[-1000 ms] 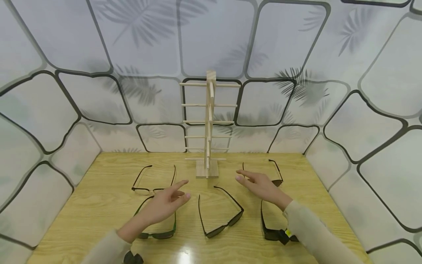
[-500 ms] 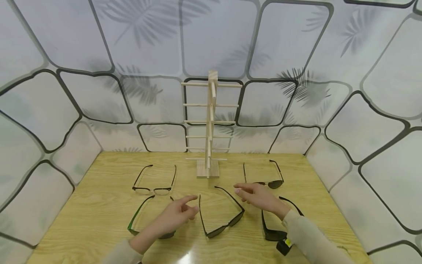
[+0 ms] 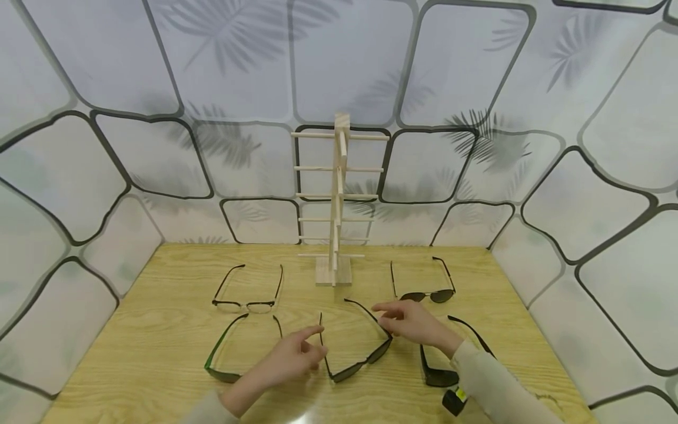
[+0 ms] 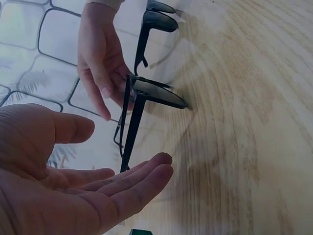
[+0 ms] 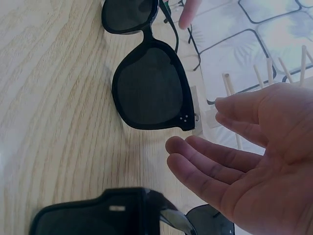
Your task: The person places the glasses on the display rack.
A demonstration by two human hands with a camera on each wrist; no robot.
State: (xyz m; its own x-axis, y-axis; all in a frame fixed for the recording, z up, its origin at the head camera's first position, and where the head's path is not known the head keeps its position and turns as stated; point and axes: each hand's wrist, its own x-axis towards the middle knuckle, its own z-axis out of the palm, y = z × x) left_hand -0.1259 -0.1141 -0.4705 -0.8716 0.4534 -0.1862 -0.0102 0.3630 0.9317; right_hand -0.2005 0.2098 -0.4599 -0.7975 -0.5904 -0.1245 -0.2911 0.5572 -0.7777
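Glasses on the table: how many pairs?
5: clear glasses back left, sunglasses back right, black pair centre, green pair front left, thick pair front right. The last two are partly hidden.

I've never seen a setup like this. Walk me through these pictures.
There is no machine: a person works with two bare hands. The wide picture is taken from the head, looking forward and down; the other two are taken from the wrists, each watching its own hand up close.

On the table lie five pairs of glasses: clear glasses at back left, green sunglasses in front of them, black sunglasses in the middle, and on the right thin sunglasses behind thick sunglasses. A wooden rack stands at the back.

Nothing is held. The left hand and right hand are on either side of the black sunglasses; I can't tell whether either touches them.
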